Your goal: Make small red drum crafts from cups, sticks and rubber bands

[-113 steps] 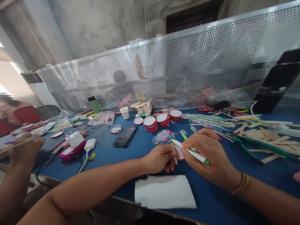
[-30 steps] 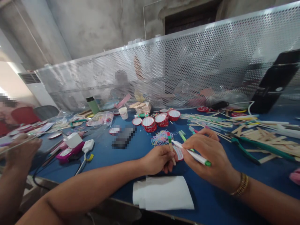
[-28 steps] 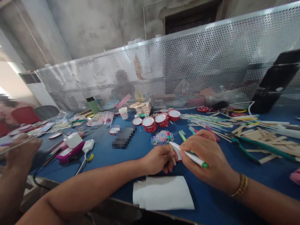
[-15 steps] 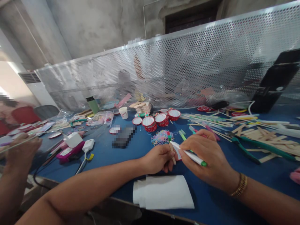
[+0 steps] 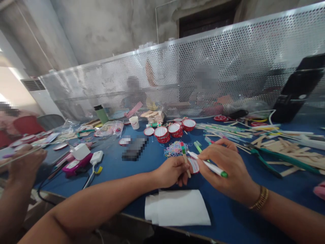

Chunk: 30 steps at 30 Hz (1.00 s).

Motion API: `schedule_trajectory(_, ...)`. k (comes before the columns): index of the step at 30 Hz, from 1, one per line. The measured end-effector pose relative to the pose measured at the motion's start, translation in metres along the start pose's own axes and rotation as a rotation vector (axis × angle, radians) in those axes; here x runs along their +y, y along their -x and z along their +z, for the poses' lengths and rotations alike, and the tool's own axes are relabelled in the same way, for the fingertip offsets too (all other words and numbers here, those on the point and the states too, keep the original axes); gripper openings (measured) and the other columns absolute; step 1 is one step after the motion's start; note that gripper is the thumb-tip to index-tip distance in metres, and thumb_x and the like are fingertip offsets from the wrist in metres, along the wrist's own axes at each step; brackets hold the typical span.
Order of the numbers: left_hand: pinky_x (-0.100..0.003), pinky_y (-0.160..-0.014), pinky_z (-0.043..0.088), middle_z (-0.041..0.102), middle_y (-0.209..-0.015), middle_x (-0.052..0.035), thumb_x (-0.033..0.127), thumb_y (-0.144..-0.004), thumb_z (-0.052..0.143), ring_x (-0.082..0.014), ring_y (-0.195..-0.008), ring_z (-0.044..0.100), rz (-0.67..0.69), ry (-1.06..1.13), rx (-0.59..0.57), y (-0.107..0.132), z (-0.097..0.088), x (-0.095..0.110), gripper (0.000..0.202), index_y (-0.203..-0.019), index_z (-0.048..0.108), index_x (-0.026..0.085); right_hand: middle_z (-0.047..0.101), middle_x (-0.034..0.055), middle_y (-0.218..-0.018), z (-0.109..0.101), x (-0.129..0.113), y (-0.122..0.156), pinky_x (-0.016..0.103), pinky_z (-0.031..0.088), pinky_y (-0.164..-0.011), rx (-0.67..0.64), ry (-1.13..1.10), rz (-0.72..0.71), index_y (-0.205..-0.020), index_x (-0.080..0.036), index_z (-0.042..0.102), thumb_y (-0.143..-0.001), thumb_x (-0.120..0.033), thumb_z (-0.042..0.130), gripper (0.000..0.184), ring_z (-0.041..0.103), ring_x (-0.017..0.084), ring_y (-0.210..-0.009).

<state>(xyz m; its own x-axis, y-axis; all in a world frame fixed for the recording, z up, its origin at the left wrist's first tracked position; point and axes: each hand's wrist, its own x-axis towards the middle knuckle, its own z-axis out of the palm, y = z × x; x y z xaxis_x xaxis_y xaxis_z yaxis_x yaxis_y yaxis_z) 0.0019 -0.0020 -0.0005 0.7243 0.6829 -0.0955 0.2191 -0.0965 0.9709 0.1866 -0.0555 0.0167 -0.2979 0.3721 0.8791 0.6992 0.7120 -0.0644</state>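
My left hand [image 5: 172, 172] pinches a wooden craft stick [image 5: 185, 158] upright; its top end is coloured red and green. In my right hand [image 5: 224, 169] is a white marker [image 5: 212, 166] with a green end, its tip pointing left, a small gap from the stick. A round red-rimmed disc with a pale striped face [image 5: 194, 166] lies behind, between the two hands, partly hidden. Just beyond them sits a heap of coloured rubber bands [image 5: 174, 149]. A folded white cloth or paper [image 5: 181, 208] lies below my left hand.
Small red drums [image 5: 161, 135] stand at mid-table. Green-handled pliers [image 5: 284, 161] and loose craft sticks [image 5: 296, 152] lie to the right. A magenta device [image 5: 76, 165] with white adapters sits left, near another person's hand [image 5: 26, 161]. A perforated metal panel [image 5: 114, 84] stands behind.
The marker has drawn back slightly to the right, away from the stick. The stick's red and green end and the striped disc now show more. My left hand has barely moved.
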Motion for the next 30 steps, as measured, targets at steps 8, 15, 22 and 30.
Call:
schedule_trajectory(8, -0.017, -0.036, 0.031, 0.053, -0.049, 0.0039, 0.055, -0.089, 0.049, -0.0058, -0.035, 0.043, -0.005, 0.019, 0.001, 0.0012, 0.001, 0.0028, 0.041, -0.078, 0.05, 0.016, 0.062, -0.0031, -0.068, -0.0004, 0.0002, 0.0002, 0.041, 0.035, -0.083, -0.004, -0.004, -0.006, -0.08, -0.021, 0.055, -0.084, -0.015, 0.06, 0.009, 0.058, 0.014, -0.062)
schedule_trajectory(15, -0.017, -0.036, 0.032, 0.053, -0.049, 0.0041, 0.056, -0.09, 0.049, -0.0051, -0.035, 0.043, -0.009, -0.008, 0.001, 0.0001, 0.0005, 0.0012, 0.042, -0.074, 0.049, 0.016, 0.064, -0.0025, -0.071, 0.0007, 0.0005, 0.0014, 0.039, 0.035, -0.083, -0.044, -0.033, -0.006, -0.082, -0.022, 0.057, -0.086, -0.017, 0.059, 0.007, 0.059, 0.015, -0.066)
schedule_trajectory(22, -0.017, -0.036, 0.03, 0.054, -0.049, 0.004, 0.058, -0.088, 0.05, -0.0053, -0.035, 0.044, -0.017, -0.007, -0.002, 0.0008, 0.0003, 0.0023, 0.044, -0.075, 0.049, 0.016, 0.064, -0.0025, -0.07, 0.0006, 0.001, 0.0001, 0.039, 0.035, -0.083, -0.035, -0.035, 0.009, -0.081, -0.021, 0.057, -0.085, -0.016, 0.058, 0.006, 0.058, 0.014, -0.065)
schedule_trajectory(30, -0.017, -0.036, 0.032, 0.053, -0.048, 0.0047, 0.06, -0.087, 0.052, -0.0051, -0.034, 0.042, -0.002, 0.046, -0.014, -0.0009, -0.0003, -0.002, 0.045, -0.077, 0.05, 0.016, 0.064, -0.0026, -0.071, 0.0001, 0.0022, 0.0, 0.039, 0.036, -0.083, -0.033, -0.043, 0.007, -0.081, -0.021, 0.057, -0.084, -0.016, 0.059, 0.006, 0.058, 0.013, -0.064)
